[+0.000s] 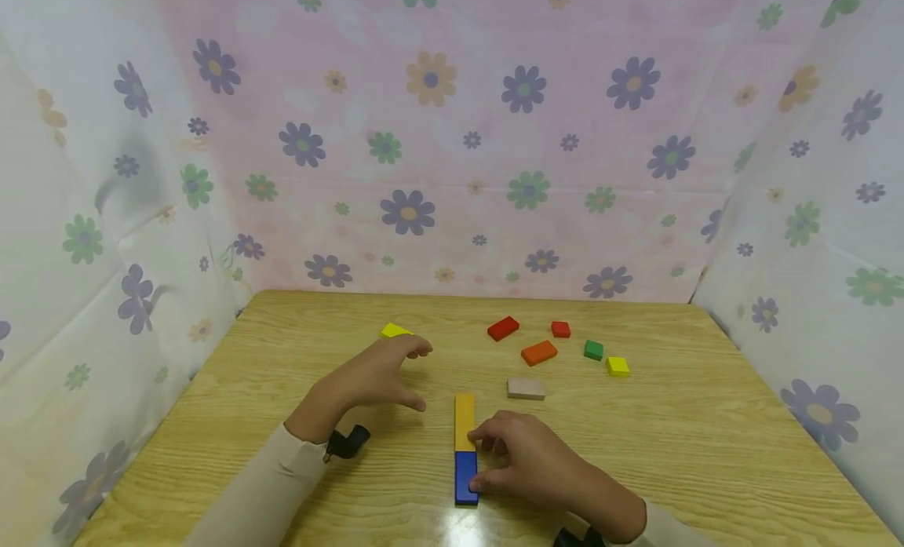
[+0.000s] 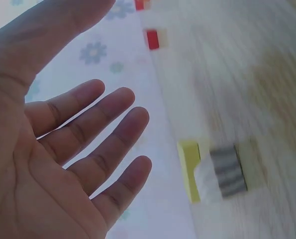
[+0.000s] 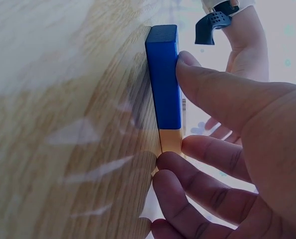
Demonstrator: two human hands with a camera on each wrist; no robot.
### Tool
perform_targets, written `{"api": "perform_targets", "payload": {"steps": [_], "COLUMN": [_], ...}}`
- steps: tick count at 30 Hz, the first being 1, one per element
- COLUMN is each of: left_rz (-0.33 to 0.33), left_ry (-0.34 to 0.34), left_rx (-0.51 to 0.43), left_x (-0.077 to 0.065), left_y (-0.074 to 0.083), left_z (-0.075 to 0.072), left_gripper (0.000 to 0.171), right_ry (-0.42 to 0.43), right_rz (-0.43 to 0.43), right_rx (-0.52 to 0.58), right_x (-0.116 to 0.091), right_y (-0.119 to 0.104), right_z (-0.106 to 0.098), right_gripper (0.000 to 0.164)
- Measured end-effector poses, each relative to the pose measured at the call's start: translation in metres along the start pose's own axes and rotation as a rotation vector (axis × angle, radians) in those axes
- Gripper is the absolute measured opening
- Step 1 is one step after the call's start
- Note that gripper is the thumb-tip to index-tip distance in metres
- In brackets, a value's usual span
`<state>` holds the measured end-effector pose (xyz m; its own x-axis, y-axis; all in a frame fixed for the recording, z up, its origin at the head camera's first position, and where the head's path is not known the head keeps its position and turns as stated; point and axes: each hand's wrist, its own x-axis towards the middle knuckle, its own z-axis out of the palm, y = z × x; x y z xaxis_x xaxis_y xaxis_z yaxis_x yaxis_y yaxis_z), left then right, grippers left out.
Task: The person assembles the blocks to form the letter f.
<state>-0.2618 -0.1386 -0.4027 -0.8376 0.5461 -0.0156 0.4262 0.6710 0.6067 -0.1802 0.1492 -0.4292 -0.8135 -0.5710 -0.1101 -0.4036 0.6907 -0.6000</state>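
Blue block (image 3: 165, 87) and orange block (image 1: 464, 421) touch the right fingers (image 3: 216, 151).

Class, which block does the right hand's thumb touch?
The blue block: the only blue one, lying end to end with the yellow-orange block.

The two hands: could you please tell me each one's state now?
Left hand: open, holding nothing.
Right hand: open, touching the blue block and yellow-orange block.
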Motion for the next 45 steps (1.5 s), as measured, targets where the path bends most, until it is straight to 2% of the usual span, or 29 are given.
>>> {"api": "perform_targets", "payload": {"steps": [8,19,26,31,38,45], "left_rz": [0.0,-0.073,-0.145,-0.165,-0.197,-0.223], "left_ry": [0.06,0.087,0.081,0.069,0.029,0.019], "left_rx": [0.03,-0.054,-0.061,-0.042,-0.102,-0.125], "left_x": [-0.005,-0.009,-0.011,-0.009,-0.006,-0.005], "left_y": [-0.021,-0.043,-0.056,-0.063,-0.071,-0.076], "left_z": [-0.016,-0.029,-0.032,-0.032,-0.028,-0.025], "left_gripper": [0.083,0.081,0.084,0.088,0.086,0.082], "right_ry": [0.02,0.035,0.016,0.017,0.021,0.022], "right_rz": [-0.027,-0.042,-0.017,-0.011,-0.023,-0.041], "right_rx": [0.007,0.003,0.013,0.004,0.009,0.014], "right_x": [-0.001,-0.003,-0.002,-0.001,-0.002,-0.002], "right_y": [0.0,0.001,0.0,0.001,0.001,0.001], "right_z": [0.0,0.001,0.001,0.001,0.001,0.001], "right_gripper": [0.056,0.057,0.055,0.055,0.055,0.056]}}
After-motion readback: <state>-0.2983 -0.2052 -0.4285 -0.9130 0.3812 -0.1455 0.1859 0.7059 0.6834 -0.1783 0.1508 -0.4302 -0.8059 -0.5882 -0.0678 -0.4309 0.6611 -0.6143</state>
